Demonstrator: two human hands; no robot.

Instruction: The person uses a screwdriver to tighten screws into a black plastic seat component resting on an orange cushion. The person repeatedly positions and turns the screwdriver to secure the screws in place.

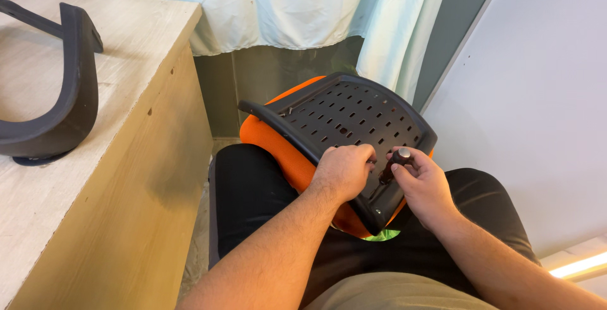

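Bare forearms reach over a lap in black trousers [253, 190]. The left hand [341, 172] clamps the near edge of a black perforated seat pan [344, 117] with orange cushion [297, 164], resting on the lap. Just beside it, the right hand [422, 182] pinches a small dark knob [399, 156]. Well left of both, a black armrest [63, 108] lies on a wooden cabinet [136, 177].

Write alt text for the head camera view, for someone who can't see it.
A seated person holds an upturned orange chair seat with a black perforated base on their lap, left hand gripping its edge, right hand holding a small dark tool against it. A curved black chair part lies on a wooden table to the left.
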